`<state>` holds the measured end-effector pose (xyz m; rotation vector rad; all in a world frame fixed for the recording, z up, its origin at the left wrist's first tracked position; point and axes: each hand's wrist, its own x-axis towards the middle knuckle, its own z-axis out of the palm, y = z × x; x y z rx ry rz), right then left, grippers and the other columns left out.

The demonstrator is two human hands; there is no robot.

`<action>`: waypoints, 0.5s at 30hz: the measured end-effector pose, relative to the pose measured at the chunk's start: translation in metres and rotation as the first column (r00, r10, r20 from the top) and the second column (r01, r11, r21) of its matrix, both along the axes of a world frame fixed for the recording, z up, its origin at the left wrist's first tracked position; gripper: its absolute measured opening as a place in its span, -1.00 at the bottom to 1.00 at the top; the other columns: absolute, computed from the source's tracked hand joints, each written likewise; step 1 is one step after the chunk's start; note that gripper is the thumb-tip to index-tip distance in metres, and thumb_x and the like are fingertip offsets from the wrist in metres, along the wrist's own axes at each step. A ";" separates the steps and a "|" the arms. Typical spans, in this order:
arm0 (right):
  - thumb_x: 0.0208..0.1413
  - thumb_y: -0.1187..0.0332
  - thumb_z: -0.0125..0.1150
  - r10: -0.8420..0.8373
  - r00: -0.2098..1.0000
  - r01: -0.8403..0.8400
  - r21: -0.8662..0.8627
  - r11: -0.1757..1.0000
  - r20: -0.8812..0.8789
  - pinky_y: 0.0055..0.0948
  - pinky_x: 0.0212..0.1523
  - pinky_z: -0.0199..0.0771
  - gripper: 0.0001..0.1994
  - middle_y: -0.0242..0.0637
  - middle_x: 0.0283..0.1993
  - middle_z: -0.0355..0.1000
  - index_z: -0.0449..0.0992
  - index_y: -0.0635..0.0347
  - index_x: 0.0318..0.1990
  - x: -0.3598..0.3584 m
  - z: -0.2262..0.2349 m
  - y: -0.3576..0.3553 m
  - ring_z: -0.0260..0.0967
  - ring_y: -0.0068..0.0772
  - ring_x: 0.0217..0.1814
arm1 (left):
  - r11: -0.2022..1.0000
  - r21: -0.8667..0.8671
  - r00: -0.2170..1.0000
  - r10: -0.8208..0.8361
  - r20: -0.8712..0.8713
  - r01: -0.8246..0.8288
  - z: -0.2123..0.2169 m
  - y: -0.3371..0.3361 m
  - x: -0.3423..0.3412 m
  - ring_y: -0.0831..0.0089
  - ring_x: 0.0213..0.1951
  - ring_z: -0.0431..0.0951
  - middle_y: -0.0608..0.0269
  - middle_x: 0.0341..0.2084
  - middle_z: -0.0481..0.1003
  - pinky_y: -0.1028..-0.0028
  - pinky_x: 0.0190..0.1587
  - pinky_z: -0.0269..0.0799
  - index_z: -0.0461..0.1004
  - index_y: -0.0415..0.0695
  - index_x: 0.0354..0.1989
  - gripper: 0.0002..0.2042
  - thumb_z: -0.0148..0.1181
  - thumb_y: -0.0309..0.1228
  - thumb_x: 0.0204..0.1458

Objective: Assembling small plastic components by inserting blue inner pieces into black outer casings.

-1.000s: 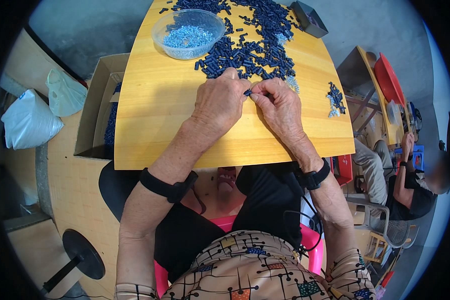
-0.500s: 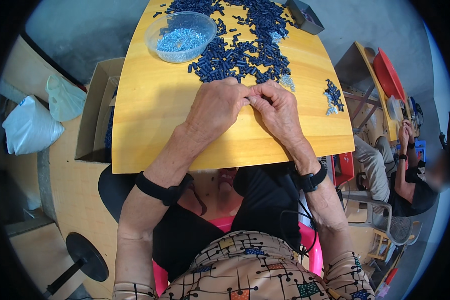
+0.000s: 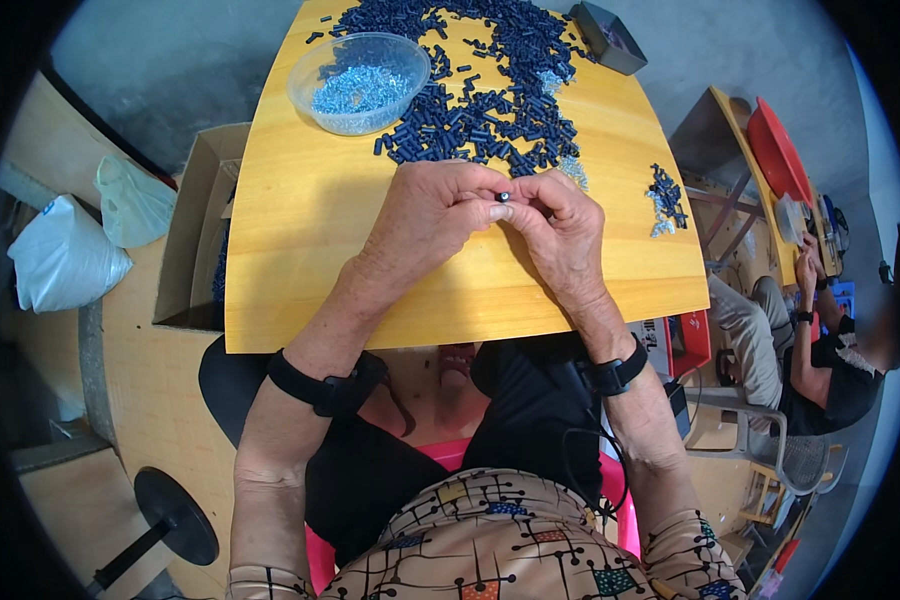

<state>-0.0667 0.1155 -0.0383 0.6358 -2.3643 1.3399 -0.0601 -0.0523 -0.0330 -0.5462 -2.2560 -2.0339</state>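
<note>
Above the near part of the yellow table [image 3: 320, 290], my left hand [image 3: 425, 215] and my right hand [image 3: 560, 225] meet with fingers pinched together. Between their fingertips is a small black cylindrical piece [image 3: 503, 197], its end showing a pale centre. Most of that piece is hidden by the fingers. Just beyond my hands lies a spread of similar black pieces [image 3: 470, 130]. A clear round plastic bowl [image 3: 422, 85] to the left holds many small shiny silver parts [image 3: 360, 92]. More silver parts [image 3: 572, 172] lie loose near my right hand.
A small group of black pieces [image 3: 665, 188] with silver parts sits at the table's right side. A dark open box [image 3: 610, 45] stands at the far right corner. Left of the table is a cardboard box [image 3: 185, 270]. Another person [image 3: 820, 370] works at a table on the right.
My hands have turned slightly, and the black piece's end now shows between the fingertips. The right hand has shifted a little to the right.
</note>
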 end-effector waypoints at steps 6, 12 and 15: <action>-0.16 0.49 0.34 0.008 0.996 -0.010 -0.030 1.000 -0.085 -0.53 -0.46 0.34 -0.87 -0.32 -0.53 0.38 0.51 0.26 -0.42 0.001 0.000 -0.001 0.33 -0.45 -0.48 | 0.997 -0.060 0.999 0.043 0.009 -0.042 0.006 0.000 0.001 0.70 -0.47 0.43 0.35 -0.54 0.51 0.66 -0.38 0.38 0.56 -0.25 -0.39 -0.87 0.25 -0.60 -0.18; -0.16 0.52 0.32 0.026 0.995 -0.032 -0.056 0.998 -0.098 -0.54 -0.45 0.35 -0.88 -0.32 -0.50 0.38 0.51 0.25 -0.42 -0.003 0.000 -0.001 0.34 -0.46 -0.47 | 0.990 -0.106 0.995 0.087 -0.052 -0.092 0.006 0.002 -0.002 0.72 -0.47 0.42 0.38 -0.54 0.51 0.67 -0.38 0.36 0.56 -0.23 -0.39 -0.86 0.26 -0.60 -0.19; -0.16 0.54 0.31 0.034 0.995 -0.038 -0.049 0.998 -0.089 -0.54 -0.44 0.36 -0.88 -0.31 -0.50 0.38 0.52 0.25 -0.41 -0.006 0.000 -0.001 0.34 -0.46 -0.47 | 0.992 -0.095 0.996 0.082 -0.020 -0.083 0.006 0.001 -0.003 0.72 -0.47 0.42 0.37 -0.51 0.51 0.67 -0.38 0.36 0.56 -0.25 -0.37 -0.86 0.25 -0.60 -0.18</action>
